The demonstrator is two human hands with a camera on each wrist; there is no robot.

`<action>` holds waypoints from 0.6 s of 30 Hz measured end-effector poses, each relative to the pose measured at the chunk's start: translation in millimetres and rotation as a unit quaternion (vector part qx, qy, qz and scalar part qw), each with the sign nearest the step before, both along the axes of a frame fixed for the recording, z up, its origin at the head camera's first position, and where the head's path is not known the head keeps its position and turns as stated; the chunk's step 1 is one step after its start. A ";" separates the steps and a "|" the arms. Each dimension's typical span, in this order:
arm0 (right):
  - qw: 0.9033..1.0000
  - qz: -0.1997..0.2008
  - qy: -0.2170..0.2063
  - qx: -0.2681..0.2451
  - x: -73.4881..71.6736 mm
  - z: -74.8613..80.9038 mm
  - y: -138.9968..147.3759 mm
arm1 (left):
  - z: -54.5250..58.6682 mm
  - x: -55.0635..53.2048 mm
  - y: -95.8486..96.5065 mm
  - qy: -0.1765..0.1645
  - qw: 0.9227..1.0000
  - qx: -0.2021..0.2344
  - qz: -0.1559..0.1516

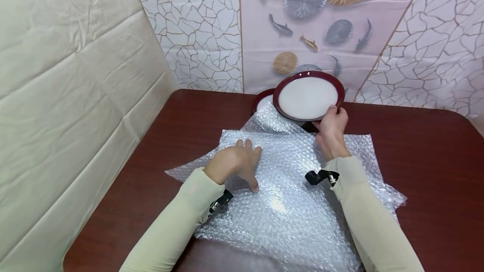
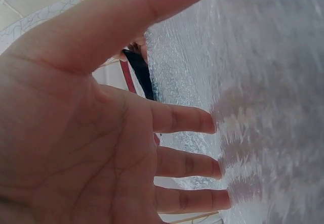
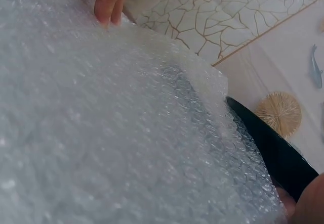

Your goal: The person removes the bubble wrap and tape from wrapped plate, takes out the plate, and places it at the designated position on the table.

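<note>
My right hand [image 1: 332, 131] pinches the near right rim of a plate [image 1: 308, 98], thumb on top. The plate has a white middle and a dark red rim; in the right wrist view the plate [image 3: 271, 148] is seen edge-on and dark, beside the wrap. A large sheet of clear bubble wrap [image 1: 291, 179] is spread over the table. My left hand [image 1: 240, 160] rests on that sheet with fingers spread. In the left wrist view the left palm [image 2: 106, 153] shows, its straight fingertips touching the plastic. Whatever lies under the wrap is hard to make out.
Behind the held plate, a second red-rimmed plate [image 1: 263, 99] is partly hidden at the table's back edge. The dark red-brown wooden table [image 1: 435, 167] meets a patterned cloth backdrop [image 1: 200, 32]. A cream cloth wall [image 1: 75, 108] runs along the left.
</note>
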State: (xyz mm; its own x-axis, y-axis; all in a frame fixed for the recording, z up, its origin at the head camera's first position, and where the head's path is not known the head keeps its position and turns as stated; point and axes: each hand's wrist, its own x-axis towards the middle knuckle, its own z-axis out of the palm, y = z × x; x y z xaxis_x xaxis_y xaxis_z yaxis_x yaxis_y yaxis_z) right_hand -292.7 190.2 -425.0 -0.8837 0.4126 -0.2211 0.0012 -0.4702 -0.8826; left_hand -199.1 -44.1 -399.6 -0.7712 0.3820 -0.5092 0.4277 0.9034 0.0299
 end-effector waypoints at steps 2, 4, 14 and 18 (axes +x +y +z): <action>1.000 -0.010 0.003 0.006 0.3 -0.3 -0.3 | 0.7 0.0 0.6 -0.001 1.000 0.000 0.002; 1.000 -0.021 0.006 0.011 0.5 -0.4 -0.2 | 1.4 0.0 1.2 -0.003 1.000 0.000 0.002; 0.999 -0.048 0.008 0.018 2.8 1.8 2.4 | 2.7 0.8 1.6 0.001 1.000 -0.002 -0.002; 1.000 -0.028 0.008 0.011 2.1 2.9 -0.9 | 3.9 0.9 0.9 0.000 1.000 -0.002 0.000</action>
State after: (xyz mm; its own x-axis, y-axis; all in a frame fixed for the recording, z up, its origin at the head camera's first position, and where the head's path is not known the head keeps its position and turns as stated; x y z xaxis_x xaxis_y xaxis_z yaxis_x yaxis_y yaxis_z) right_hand -290.6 189.3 -422.2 -0.8624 0.4663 -0.1971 -0.0392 -0.4496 -0.8923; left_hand -198.3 -43.3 -395.6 -0.7708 0.3797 -0.5116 0.4278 0.9035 0.0260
